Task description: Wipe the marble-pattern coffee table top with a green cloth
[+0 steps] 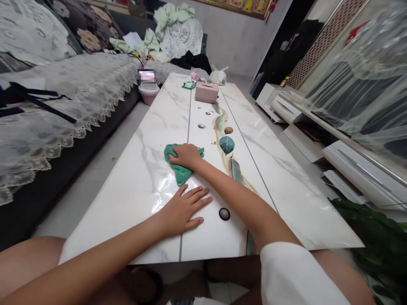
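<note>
My right hand [187, 156] presses a green cloth [181, 174] onto the white marble-patterned table [136, 169], its fingers curled over the fabric. Part of the cloth bunches out to the left of the fingers and a corner points toward me. Closer to me, my left hand [184, 212] lies flat on the tabletop with its fingers spread, holding nothing. The right forearm crosses over the printed leaf-and-feather design on the table's middle strip.
A pink tissue box [206, 92] stands toward the table's far end, with a small green packet [188, 84] and a white plastic bag [218, 76] behind it. A lace-covered sofa [95, 89] runs along the left. A white cabinet [349, 161] and a green plant [372, 237] are on the right.
</note>
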Available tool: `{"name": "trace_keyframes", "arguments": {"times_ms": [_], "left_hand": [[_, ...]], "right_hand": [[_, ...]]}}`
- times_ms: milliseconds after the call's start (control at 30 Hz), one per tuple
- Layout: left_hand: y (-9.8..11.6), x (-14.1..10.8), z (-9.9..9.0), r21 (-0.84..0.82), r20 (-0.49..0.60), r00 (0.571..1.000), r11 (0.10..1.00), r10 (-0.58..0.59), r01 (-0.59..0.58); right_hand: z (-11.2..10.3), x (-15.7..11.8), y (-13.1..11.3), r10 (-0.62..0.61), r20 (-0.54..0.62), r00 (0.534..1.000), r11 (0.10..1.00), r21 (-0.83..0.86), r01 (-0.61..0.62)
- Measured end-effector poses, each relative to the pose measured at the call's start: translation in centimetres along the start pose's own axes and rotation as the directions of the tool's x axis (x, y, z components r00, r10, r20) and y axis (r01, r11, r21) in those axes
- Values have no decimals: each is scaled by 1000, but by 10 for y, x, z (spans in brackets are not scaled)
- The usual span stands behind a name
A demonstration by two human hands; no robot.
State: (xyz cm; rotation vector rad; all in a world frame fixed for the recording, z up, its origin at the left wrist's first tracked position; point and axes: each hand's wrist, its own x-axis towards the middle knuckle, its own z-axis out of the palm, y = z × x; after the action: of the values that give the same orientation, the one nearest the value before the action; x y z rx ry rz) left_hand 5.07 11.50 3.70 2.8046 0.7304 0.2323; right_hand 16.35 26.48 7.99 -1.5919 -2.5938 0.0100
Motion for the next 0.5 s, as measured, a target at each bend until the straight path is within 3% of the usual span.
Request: {"name": "trace_keyframes", "arguments": {"times_ms": [133,233,300,400,500], "left_hand": [[0,-1,0,15,-1,1000,1000,0,0],[0,-2,0,32,-8,1000,999,4,-4],[-1,-2,0,28,-11,1000,1000,4,-4],[-1,-2,0,6,-15,1000,1000,0,0],[0,-2,0,6,-9,1000,1000,-1,1]], "right_hand": [[-9,-35,45,-13,32,999,1000,-17,14],[-15,-79,102,156,48,987,987,-52,-153],[-20,-120,147,332,40,942,940,-102,-327],[-26,-194,207,608,-17,794,781,-171,-601],[-26,-265,237,813,-102,573,553,-176,-815]]}}
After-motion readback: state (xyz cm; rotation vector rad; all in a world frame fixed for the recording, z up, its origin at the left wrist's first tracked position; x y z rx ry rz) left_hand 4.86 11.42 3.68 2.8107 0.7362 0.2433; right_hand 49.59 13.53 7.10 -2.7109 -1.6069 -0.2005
